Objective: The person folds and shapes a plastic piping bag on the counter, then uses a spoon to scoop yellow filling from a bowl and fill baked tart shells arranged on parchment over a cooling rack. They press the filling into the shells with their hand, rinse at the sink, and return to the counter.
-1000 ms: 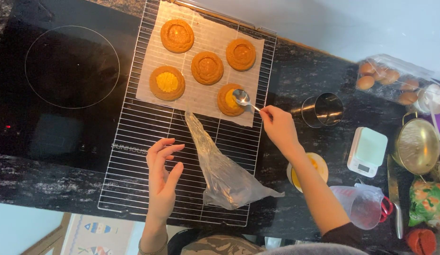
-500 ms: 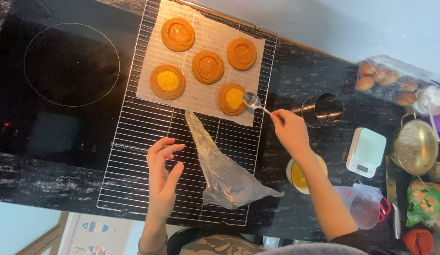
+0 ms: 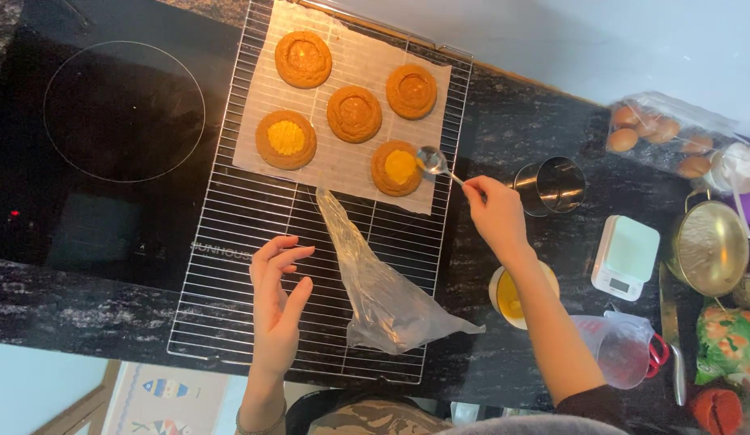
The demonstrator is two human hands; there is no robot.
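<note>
Spoon [image 3: 434, 160] pinched in right hand [image 3: 494, 214], bowl touching edge of yellow-filled cookie [image 3: 397, 167] on parchment [image 3: 343, 173] atop wire cooling rack [image 3: 222, 282]. Left hand [image 3: 277, 310] released, fingers spread above rack, just beside empty plastic piping bag [image 3: 383, 294]. Bowl of yellow filling [image 3: 508, 296] under right forearm.

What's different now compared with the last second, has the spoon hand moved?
The right hand drew the spoon a little away from the lower right cookie, then brought it back to that cookie's edge. It kept its grip throughout. The left hand stayed open over the wire rack, and the plastic piping bag and the other four cookies did not shift.
</note>
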